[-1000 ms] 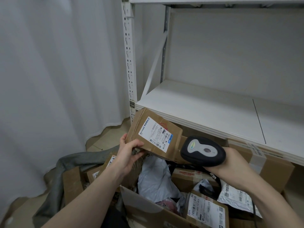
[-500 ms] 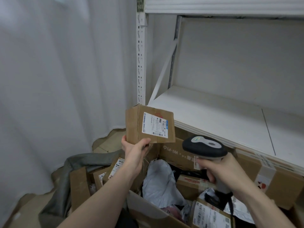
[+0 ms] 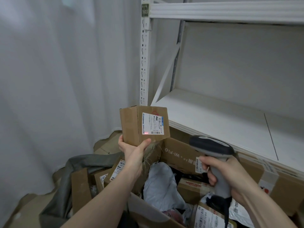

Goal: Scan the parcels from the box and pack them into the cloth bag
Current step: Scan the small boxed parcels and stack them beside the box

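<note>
- Curtain [image 3: 57, 79] — pale, softly pleated cloth filling the view from 9 to 12 o'clock.
- Rack [image 3: 230, 112] — white metal with a slotted upright and a flat, smooth shelf board, from 12 to 3 o'clock; a small tag at its top corner reads 103.
- Box [image 3: 181, 153] — big open brown corrugated carton at 5 o'clock, "Wi-Fi 6" printed upside down on its far wall; inside lie labelled cartons and crumpled grey plastic mailers.
- Bag [image 3: 65, 195] — dull grey-green cloth, slumped in folds at 7 o'clock, with brown cartons in it.
- Parcel [image 3: 144, 124] — a small squarish brown cardboard carton held up at the centre, above the box; creased edges, a white shipping label with a blue tab faces the camera, and a red scanner dot sits at the label's lower left beside the barcode.
- Scanner [image 3: 213, 155] — pistol-shaped, dark head on a grey handle, at 4 o'clock, pointing toward the parcel.
- Left hand [image 3: 133, 148] — grips the parcel's bottom corner, thumb on the front face, fingers behind.
- Right hand [image 3: 223, 175] — curled round the scanner's handle.
</note>
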